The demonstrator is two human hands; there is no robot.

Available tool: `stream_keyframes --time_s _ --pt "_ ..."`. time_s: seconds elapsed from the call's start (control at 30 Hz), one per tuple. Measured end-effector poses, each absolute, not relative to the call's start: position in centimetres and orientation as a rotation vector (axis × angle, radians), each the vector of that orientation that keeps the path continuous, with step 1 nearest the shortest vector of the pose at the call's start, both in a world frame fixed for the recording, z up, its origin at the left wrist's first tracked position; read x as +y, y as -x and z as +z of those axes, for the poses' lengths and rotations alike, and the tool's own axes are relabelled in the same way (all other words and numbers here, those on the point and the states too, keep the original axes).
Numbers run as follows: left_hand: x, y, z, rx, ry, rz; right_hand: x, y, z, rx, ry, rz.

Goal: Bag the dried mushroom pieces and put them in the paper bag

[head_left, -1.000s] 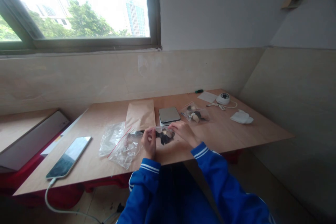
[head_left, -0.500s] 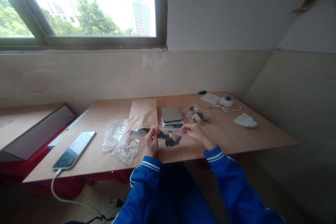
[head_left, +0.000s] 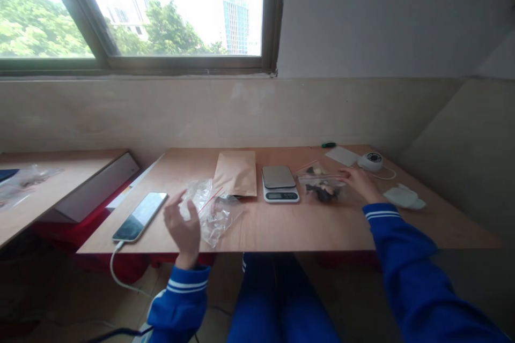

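At the right of the digital scale (head_left: 280, 184), my right hand (head_left: 357, 181) pinches the top corner of a clear zip bag (head_left: 324, 188) with dark and pale dried pieces inside, perhaps mushrooms. That bag overlaps another filled zip bag (head_left: 314, 168) behind it. My left hand (head_left: 183, 223) is raised over the table's front left, fingers apart and holding nothing. Close beside it lie clear plastic bags (head_left: 219, 220), one with a red strip along its edge. A brown kraft paper bag (head_left: 236, 174) lies flat between these bags and the scale.
A phone (head_left: 140, 217) with a white cable lies at the left. Toward the right are a white dome camera (head_left: 370, 161), a crumpled white tissue (head_left: 404, 196), a white paper (head_left: 341, 156) and a green-handled tool (head_left: 329, 145). Another table (head_left: 76, 171) stands further left.
The zip bag has moved from in front of the scale to its right side, in my right hand. My left hand has let go of it and moved left. The view has turned slightly left.
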State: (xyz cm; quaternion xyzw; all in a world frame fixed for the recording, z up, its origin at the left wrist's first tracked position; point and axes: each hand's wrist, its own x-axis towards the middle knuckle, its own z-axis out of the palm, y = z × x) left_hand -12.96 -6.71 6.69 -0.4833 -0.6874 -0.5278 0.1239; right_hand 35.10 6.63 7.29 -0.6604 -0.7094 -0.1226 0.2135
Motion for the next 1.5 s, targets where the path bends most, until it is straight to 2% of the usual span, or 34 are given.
stream_keyframes --time_s 0.17,0.3,0.4,0.6,0.77,0.97,1.13,1.23,1.37,1.5 --pt "-6.5 23.9 6.5 -2.649 0.982 -0.917 6.1 -32.5 4.7 -1.801 1.910 -0.589" --pt "-5.9 28.2 4.4 -2.900 1.084 -0.536 5.2 -28.6 3.3 -1.599 1.830 -0.578" --pt "-5.2 29.5 3.7 -2.921 1.157 -0.373 4.9 -24.7 3.3 -1.675 1.658 -0.486" --pt "-3.9 31.5 3.6 -2.948 1.233 -0.211 4.4 -14.0 5.4 -2.186 1.192 -0.070" --pt "-3.6 31.8 3.7 -2.923 1.267 -0.229 4.8 -7.0 5.5 -2.385 1.057 0.074" --pt "-3.9 30.9 4.5 -2.993 1.222 -0.180 6.1 -4.1 4.5 -2.507 1.136 0.082" --pt "-4.1 24.6 5.3 -2.617 1.276 -0.553 6.5 -3.9 5.0 -2.528 1.145 0.026" --pt "-4.3 18.9 5.4 -2.394 1.735 -0.767 7.0 -4.1 5.5 -2.488 1.157 -0.084" --pt "-4.4 14.2 4.5 -2.218 2.035 -0.794 7.9 -4.9 6.6 -2.302 1.173 -0.212" --pt "-3.9 13.8 2.5 -2.234 2.037 -0.706 8.3 -6.2 7.7 -2.117 1.187 -0.247"
